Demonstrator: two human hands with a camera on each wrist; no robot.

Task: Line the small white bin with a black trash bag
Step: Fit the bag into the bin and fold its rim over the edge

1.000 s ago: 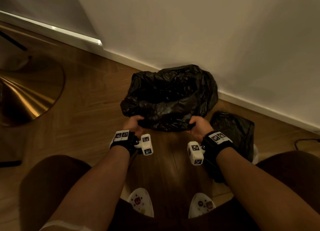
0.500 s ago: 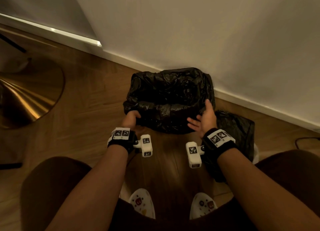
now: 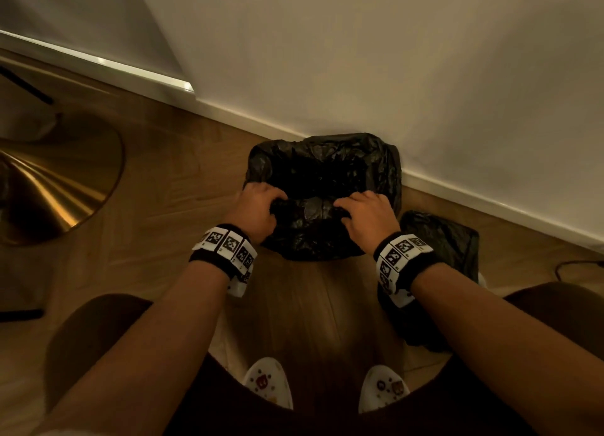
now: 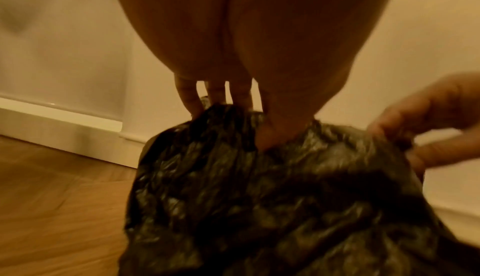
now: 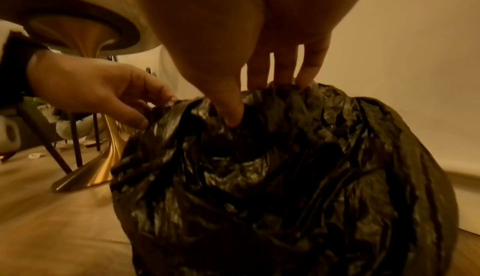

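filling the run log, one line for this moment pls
stage: fitting black trash bag | left hand: grips near edge | right hand: grips near edge | white bin: hidden

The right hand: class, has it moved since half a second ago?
Yes. The right hand, open beside the black trash bag then, now grips the bag's near edge, further from the second bag.

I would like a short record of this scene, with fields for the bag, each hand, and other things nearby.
bag: black trash bag, crumpled, draped over the bin, which is hidden
left hand: left hand grips the near edge of the bag
right hand: right hand grips the near edge too
nearby: second black bag on the wooden floor; gold base at left
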